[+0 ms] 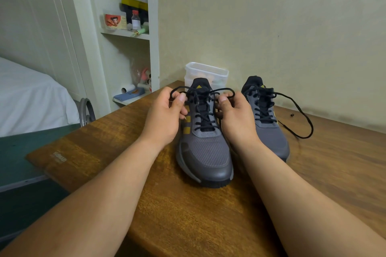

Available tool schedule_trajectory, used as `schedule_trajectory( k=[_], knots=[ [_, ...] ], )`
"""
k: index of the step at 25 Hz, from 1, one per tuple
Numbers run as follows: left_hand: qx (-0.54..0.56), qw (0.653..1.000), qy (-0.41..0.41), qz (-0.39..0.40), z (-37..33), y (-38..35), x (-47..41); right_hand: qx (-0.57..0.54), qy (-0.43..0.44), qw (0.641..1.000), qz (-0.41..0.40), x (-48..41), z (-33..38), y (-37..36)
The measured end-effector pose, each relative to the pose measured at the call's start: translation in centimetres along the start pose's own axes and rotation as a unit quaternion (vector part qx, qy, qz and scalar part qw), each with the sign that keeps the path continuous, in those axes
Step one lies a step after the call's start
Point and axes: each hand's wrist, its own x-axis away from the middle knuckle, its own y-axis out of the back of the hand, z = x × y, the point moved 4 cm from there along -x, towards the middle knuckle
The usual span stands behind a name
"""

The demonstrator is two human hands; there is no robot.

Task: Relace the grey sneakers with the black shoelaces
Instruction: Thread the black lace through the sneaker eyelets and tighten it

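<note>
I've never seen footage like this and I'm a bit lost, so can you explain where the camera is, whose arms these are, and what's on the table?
There is no machine here. The single picture comes from a wide-angle camera worn on a person's head, looking forward and down, so the two bare arms are the wearer's own. On the wooden table stand the nearer sneaker and, to its right, the other sneaker, both grey with black laces, toes toward the camera. The left hand and the right hand are at the top of the nearer sneaker. The fingers of each pinch a loop of its black shoelace, as if tying a bow. The other sneaker's lace ends lie loose on the table. A clear plastic container sits behind the shoes, by the wall.
</note>
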Motion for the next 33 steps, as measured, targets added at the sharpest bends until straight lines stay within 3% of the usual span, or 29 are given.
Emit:
schedule_trajectory(
  k=[11, 19, 24, 27, 30, 31, 33],
  knots=[
    [0.024, 0.999, 0.018, 0.033, -0.4, -0.6, 0.6, -0.047, -0.015, 0.999, 0.004, 0.7, -0.2, -0.5],
    [0.150, 0.984, 0.091, -0.018, 1.6, -1.2, -0.6, -0.107, -0.050, 0.993, 0.032, -0.1, -0.6, -0.7],
    [0.162, 0.978, 0.130, 0.027, -0.1, -1.3, -1.0, -0.209, -0.072, 0.972, 0.081, 0.0, 1.8, -0.6],
    [0.181, 0.977, 0.113, 0.002, -1.9, -1.4, -1.0, -0.201, -0.090, 0.975, 0.046, -0.9, 2.4, -0.2],
    [0.280, 0.940, 0.175, -0.084, -1.5, -0.2, -1.4, -0.245, -0.134, 0.960, -0.031, -2.2, 1.9, 1.3],
    [0.290, 0.935, 0.187, -0.086, -1.3, -0.1, -1.2, -0.254, -0.144, 0.956, -0.012, -2.3, 1.7, 1.5],
    [0.226, 0.956, 0.180, -0.045, -1.0, -0.5, -0.4, -0.203, -0.145, 0.965, 0.075, -1.8, 1.6, 1.0]
  ],
)
